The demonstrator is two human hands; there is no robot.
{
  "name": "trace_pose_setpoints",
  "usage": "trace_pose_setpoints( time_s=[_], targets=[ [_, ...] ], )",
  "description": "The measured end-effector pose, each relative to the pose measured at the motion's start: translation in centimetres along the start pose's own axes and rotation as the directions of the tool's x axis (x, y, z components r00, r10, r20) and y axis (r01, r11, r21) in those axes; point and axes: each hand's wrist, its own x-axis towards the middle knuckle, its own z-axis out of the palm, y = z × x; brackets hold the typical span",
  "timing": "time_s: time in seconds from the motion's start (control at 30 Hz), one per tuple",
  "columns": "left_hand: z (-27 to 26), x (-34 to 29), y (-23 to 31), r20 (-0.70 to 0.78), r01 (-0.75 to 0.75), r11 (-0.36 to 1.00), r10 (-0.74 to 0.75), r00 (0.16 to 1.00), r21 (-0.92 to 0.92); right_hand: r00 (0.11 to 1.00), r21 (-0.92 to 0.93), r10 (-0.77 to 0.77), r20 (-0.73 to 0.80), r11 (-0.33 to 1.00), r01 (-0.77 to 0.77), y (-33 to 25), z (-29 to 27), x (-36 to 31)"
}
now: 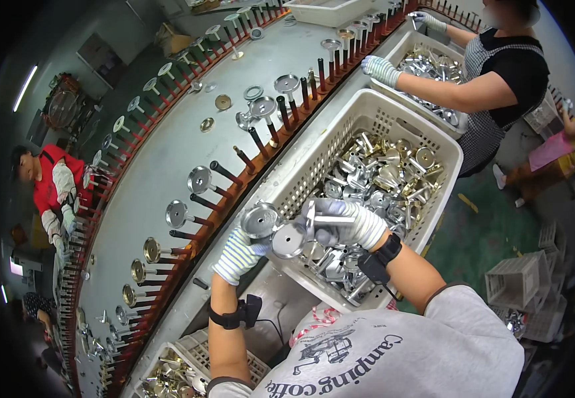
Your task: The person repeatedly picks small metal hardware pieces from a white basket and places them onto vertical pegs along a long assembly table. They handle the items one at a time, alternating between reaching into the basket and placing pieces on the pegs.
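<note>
My left hand (pixel 237 257), in a striped work glove, is closed around a shiny round metal cup-shaped part (pixel 259 220). In my right hand (pixel 365 227), gloved the same way, is a metal part with a straight stem (pixel 332 220). Between the hands shows a second round metal disc (pixel 288 240) with a small centre hole; which hand bears it I cannot tell. Both hands are over the near left side of a white perforated crate (pixel 448 166), which holds many silver and brass-coloured stemmed parts (pixel 383 166). The right fingers are partly hidden by the parts.
Left of the crate curves a conveyor with upright dark-tipped pegs (pixel 256 140), some bearing round metal parts (pixel 200 179). A co-worker (pixel 500 79) stands at another parts crate (pixel 463 123); one in red (pixel 58 179) is across the table (pixel 168 139). A lower crate (pixel 201 345) is near my left forearm.
</note>
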Motion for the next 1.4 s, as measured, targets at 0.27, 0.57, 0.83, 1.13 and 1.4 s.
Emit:
trace_pose_setpoints(
  time_s=[0.27, 0.57, 0.83, 1.13, 1.4],
  targets=[
    [7.8, -1.3, 1.2, 0.123, 0.166, 0.653, -0.111, 0.986, -0.739, 0.954, -0.098, -0.215, -0.209, 0.975, 0.198, -0.3, 2.4, -0.4],
    [8.9, 0.0, -1.8, -0.230, -0.121, 0.452, -0.193, 0.954, -0.884, 0.882, -0.069, -0.307, -0.357, 0.951, 0.303, 0.9, -0.5, 1.6],
    [-3.7, 2.9, -5.4, -0.746, -0.291, 0.949, 0.105, 0.657, -0.123, 0.753, 0.174, -0.233, -0.615, 0.892, 0.418, 1.4, -2.8, 1.7],
    [-12.0, 2.7, -11.9, -0.874, 0.252, 0.967, -0.088, 0.479, 0.041, 0.773, -0.055, -0.280, -0.569, 0.951, 0.304, 2.3, -1.9, 1.9],
    [5.7, 0.4, -0.7, -0.402, -0.171, 0.901, 0.339, 0.851, 0.399, 0.745, -0.238, -0.443, -0.499, 0.896, 0.374, 2.1, -1.6, 2.8]
  ],
)
